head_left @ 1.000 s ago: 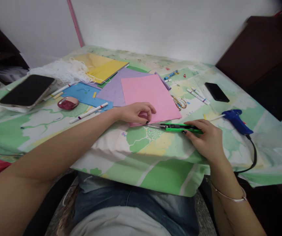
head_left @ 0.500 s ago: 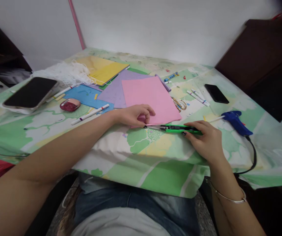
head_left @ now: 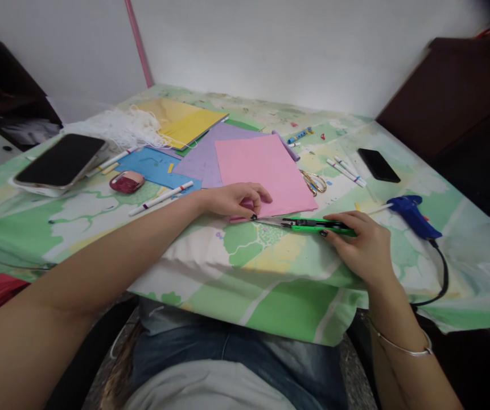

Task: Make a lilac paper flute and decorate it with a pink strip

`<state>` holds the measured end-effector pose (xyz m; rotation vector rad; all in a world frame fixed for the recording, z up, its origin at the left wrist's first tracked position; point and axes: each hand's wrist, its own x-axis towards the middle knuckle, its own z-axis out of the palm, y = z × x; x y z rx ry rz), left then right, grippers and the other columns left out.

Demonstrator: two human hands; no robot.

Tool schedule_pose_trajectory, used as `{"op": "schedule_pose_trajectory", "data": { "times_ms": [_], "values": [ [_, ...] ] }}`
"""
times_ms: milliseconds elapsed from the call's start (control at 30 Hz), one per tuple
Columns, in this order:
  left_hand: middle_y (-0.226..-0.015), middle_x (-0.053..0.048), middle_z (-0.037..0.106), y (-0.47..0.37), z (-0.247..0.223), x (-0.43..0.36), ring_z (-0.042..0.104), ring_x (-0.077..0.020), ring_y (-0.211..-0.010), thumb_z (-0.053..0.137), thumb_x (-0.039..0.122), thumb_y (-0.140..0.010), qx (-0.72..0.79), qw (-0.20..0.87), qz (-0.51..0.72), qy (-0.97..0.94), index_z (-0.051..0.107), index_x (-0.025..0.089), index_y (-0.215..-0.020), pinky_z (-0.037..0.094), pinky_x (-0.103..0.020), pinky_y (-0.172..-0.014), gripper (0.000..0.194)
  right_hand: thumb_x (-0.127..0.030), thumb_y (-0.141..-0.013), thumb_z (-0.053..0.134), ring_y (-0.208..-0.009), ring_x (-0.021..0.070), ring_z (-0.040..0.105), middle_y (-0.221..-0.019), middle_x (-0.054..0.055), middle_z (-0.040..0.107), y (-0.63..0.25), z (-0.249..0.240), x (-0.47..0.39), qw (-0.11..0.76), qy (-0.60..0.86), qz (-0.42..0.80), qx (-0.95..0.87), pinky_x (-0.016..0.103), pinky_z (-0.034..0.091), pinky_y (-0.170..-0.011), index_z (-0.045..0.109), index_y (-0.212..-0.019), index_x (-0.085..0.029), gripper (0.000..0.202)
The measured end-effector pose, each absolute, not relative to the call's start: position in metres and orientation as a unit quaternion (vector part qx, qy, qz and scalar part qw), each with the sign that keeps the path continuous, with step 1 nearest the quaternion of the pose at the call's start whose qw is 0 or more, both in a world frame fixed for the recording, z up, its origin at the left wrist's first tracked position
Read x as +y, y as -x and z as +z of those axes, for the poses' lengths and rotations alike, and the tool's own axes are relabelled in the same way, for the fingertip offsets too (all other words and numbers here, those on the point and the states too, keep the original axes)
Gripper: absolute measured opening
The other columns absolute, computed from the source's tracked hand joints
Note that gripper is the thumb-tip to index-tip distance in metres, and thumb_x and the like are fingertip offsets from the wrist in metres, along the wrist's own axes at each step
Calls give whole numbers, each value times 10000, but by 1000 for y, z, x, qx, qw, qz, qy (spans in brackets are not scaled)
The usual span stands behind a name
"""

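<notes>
Pink paper [head_left: 262,165] lies over purple sheets [head_left: 204,154] in the middle of the table. My left hand [head_left: 231,202] rests on its near left corner, fingers curled down on the sheet and thumb at the near edge. In my right hand [head_left: 362,245] is a green box cutter [head_left: 313,225], gripped by the handle and held nearly flat. Its extended blade points left along the paper's near edge, the tip close to my left thumb. Whether the blade is inside a fold of the paper I cannot tell.
A blue glue gun [head_left: 415,216] lies to the right, below a black phone [head_left: 379,165]. Gold-handled scissors [head_left: 315,182] sit beside the pink paper. Leftward are a marker [head_left: 161,198], blue paper [head_left: 151,165], white yarn [head_left: 112,128] and another phone [head_left: 61,161].
The whole view has shifted slightly right. Both hands, the box cutter and the pink paper keep almost the same places relative to each other.
</notes>
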<state>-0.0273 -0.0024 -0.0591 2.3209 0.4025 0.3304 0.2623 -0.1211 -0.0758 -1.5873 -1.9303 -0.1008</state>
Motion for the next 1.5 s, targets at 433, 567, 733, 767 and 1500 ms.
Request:
{"op": "schedule_pose_trajectory", "data": {
  "times_ms": [433,567,733,767,1500],
  "values": [
    [-1275,-106,518,26,-60,-2,486,-211,-1171,546,102,-736,149,367,127,-909,601,155,-774,412,-319,-931,86,-292,-743,634,-838,231,621,-886,70,669,-257,-79,-121,317,592,-44,-740,372,482,-763,694,-937,-197,224],
    [-1267,-103,522,26,-60,-2,493,-206,-1157,529,74,-720,150,363,127,-911,594,154,-762,412,-315,-925,111,-294,-744,634,-827,228,623,-888,70,670,-258,-78,-121,313,594,-42,-740,365,482,-748,693,-939,-198,225],
    [-1264,-98,529,26,-60,-3,497,-211,-1146,523,82,-719,165,362,126,-909,582,154,-751,423,-314,-892,98,-304,-739,636,-813,228,626,-878,68,672,-258,-77,-122,318,599,-39,-734,365,479,-739,696,-927,-198,225],
    [-1264,-97,530,26,-60,-3,498,-211,-1144,525,79,-713,165,362,127,-909,581,155,-749,424,-315,-888,101,-302,-738,635,-817,229,626,-880,68,672,-257,-77,-122,317,599,-38,-734,366,478,-744,695,-929,-198,225],
    [-1254,-103,540,26,-62,0,502,-205,-1140,524,45,-710,150,356,133,-913,585,156,-727,410,-324,-912,128,-301,-747,618,-826,235,626,-884,72,671,-252,-77,-123,314,595,-36,-739,373,488,-742,692,-934,-196,227]
  ]
}}
